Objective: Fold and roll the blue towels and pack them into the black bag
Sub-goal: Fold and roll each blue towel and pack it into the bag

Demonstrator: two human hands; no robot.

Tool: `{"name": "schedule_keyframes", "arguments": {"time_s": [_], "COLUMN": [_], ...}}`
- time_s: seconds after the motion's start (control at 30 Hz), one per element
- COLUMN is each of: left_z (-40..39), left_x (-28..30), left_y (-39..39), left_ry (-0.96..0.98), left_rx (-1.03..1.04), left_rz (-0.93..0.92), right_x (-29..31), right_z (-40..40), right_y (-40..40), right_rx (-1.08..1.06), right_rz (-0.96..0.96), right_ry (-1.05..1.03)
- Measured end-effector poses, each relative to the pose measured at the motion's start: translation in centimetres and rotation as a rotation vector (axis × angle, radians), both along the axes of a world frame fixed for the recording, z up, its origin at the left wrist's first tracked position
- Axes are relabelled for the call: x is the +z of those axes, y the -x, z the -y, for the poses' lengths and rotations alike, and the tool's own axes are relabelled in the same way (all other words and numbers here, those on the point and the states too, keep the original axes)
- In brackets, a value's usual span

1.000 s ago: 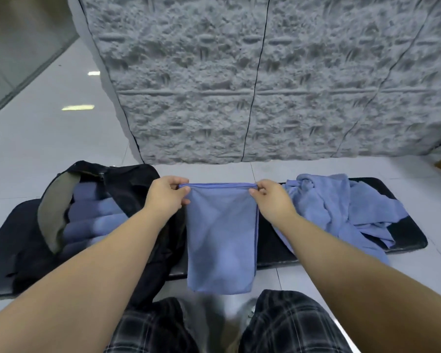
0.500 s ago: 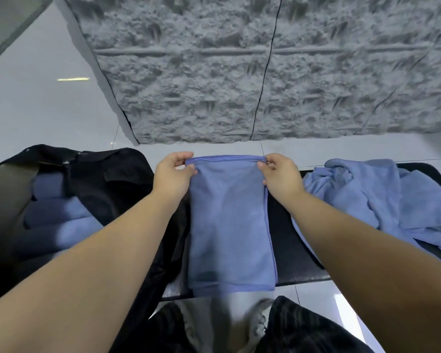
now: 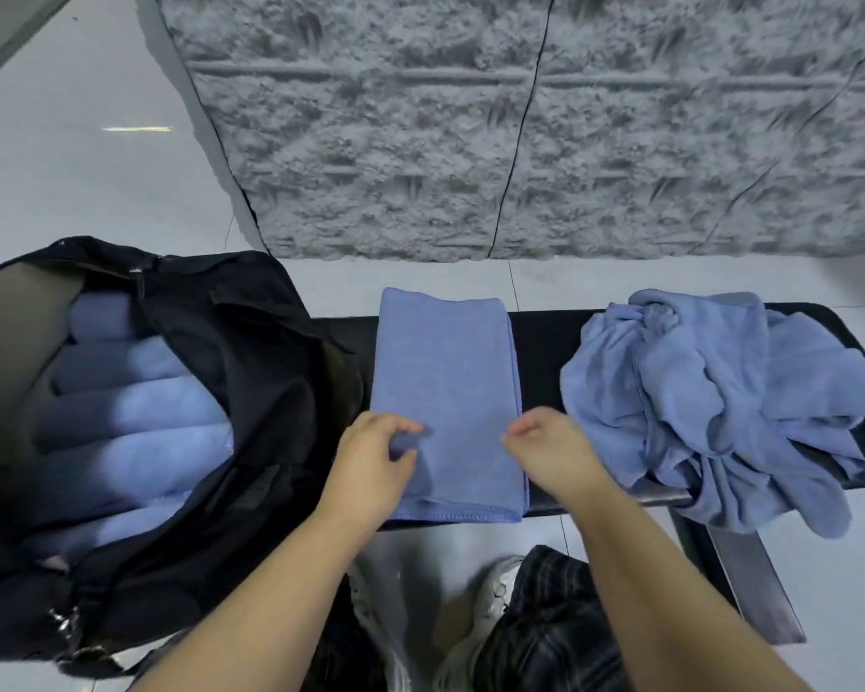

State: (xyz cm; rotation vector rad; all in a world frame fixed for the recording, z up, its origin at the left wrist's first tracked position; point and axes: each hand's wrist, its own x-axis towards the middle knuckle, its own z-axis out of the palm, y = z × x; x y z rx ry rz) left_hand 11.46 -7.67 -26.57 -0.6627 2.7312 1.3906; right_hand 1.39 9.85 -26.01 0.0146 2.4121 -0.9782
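Note:
A folded blue towel (image 3: 445, 382) lies flat as a long strip across the black bench (image 3: 545, 342). My left hand (image 3: 375, 467) is at the strip's left edge near its front end and pinches a bit of cloth between thumb and fingers. My right hand (image 3: 550, 452) is at the right edge, fingers loosely curled, with nothing visibly between them. The black bag (image 3: 251, 392) lies open on the left with several rolled blue towels (image 3: 136, 417) inside. On the bench's right end is a crumpled pile of blue towels (image 3: 720, 402).
A rough grey wall panel (image 3: 520, 142) stands behind the bench on a pale tiled floor (image 3: 71, 167). My knees in checked trousers (image 3: 545, 631) and my shoes are below the bench's front edge. Part of the pile hangs over the bench's front right.
The towel was held up by its top corners, then laid flat on the bench. Both hands let go of the far edge and moved back to the strip's near part.

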Motion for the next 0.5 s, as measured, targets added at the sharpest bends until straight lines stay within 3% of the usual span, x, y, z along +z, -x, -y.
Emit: {"name": "schedule_keyframes", "arguments": {"time_s": [0.13,0.27,0.5], "left_z": [-1.1,-1.6,-1.4], "left_x": [-0.1,-0.3,-0.5], "left_y": [-3.1,-5.8,-6.6], "left_ry": [0.066,0.025,0.233], "left_rx": [0.035,0.070,0.021], "left_rz": [0.056,0.169,0.076], "right_x": [-0.6,-0.7,-0.5], "right_z": [-1.3,-1.6,-1.7], "right_y": [-3.5,-5.6,-6.1], "right_rx": [0.031,-0.158,-0.182], "right_rz": [0.011,0.221,0.109], "right_ry": [-0.107,0.165,0.164]}}
